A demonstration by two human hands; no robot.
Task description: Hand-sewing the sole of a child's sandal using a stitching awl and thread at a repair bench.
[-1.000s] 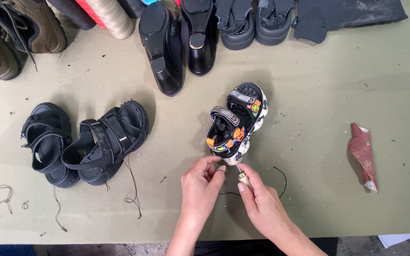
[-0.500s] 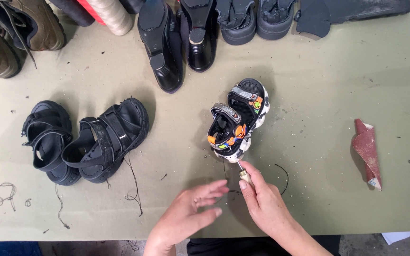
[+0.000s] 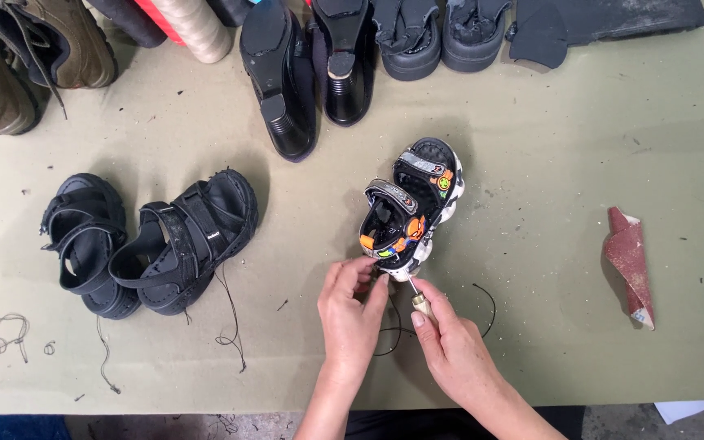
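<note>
Centre of frame, on the green desk (image 3: 580,163): small colourful sandal (image 3: 411,208) lies on its side, left hand (image 3: 350,314) pinching its heel end to steady it, right hand (image 3: 454,342) closed on an awl (image 3: 417,297) whose tip meets the sole edge; black thread (image 3: 482,305) beside.

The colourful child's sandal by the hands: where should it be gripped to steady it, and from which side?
Probably grip the child's sandal across its thick white sole at the heel end, coming from the near side. It lies tilted with straps and open footbed facing up-left, heel toward the left hand. The right hand holds a small awl-like tool there.
</note>
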